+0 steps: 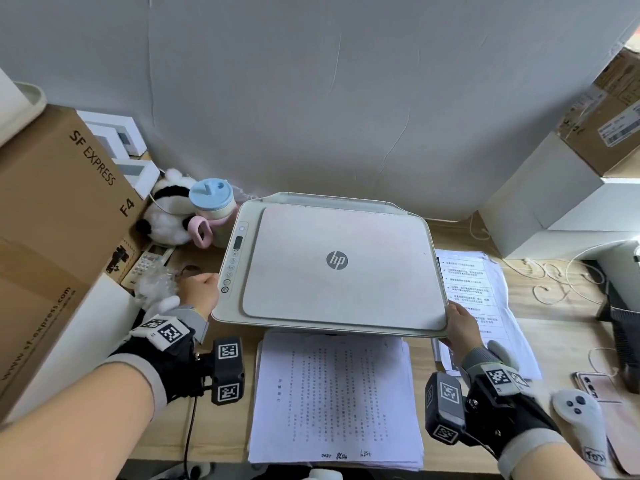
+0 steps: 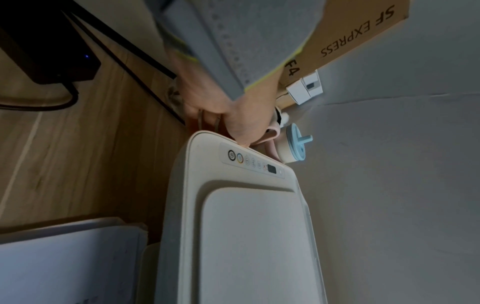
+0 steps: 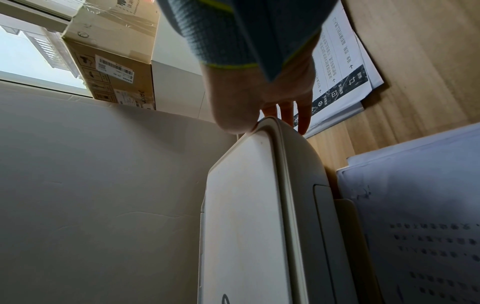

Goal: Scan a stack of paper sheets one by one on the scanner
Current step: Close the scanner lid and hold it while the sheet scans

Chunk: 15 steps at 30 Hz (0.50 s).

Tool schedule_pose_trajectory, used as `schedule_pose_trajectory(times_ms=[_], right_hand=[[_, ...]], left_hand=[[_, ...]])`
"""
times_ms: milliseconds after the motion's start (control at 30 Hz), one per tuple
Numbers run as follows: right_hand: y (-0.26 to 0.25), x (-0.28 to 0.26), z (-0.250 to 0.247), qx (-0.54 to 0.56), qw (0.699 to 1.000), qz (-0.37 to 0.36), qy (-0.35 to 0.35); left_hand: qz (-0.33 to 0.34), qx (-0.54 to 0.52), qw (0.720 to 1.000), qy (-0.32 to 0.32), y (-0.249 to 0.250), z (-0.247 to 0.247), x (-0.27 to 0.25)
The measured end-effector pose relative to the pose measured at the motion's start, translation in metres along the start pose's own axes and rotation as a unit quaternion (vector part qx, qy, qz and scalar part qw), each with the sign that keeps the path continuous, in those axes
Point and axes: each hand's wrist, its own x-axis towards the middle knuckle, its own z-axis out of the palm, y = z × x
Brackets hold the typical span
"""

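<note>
The scanner point(image 1: 332, 268), a cream plastic flatbed with rounded corners and a smooth closed lid bearing a grey round logo, sits mid-table toward the back wall. The left hand point(image 1: 199, 289) grips its near-left corner beside the strip of small round buttons, fingers curled under the edge; the right hand point(image 1: 462, 327) holds the near-right corner, thumb on top and fingers wrapped down the side.

A stack of paper sheets point(image 1: 336, 400), thin and white with printed columns, lies flat at the table's front edge, just before the scanner. A second pile of printed sheets point(image 1: 485, 299) lies to the scanner's right.

The wooden table point(image 1: 561, 327) has a pale grain. At its left edge stand a brown cardboard box point(image 1: 59, 216), a fluffy panda toy point(image 1: 166, 213) and a blue-lidded cup point(image 1: 211, 199).

Only the left wrist view shows a black box point(image 2: 46, 47) with a blue light; only the right wrist view shows a bright window point(image 3: 28, 55).
</note>
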Motion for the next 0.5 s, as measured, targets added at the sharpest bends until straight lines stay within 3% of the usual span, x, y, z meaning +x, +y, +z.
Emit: schedule_pose_trajectory(times_ms=[167,500], right_hand=[[-0.005,-0.008,0.002,0.02,1.0,-0.003,0.006],[-0.013,-0.015,0.002,0.01,1.0,0.016,0.007]], left_hand=[[0.038,0.017,0.999,-0.02,-0.001,-0.002,0.005],[0.038,-0.001,0.998,-0.053,0.001,-0.009,0.006]])
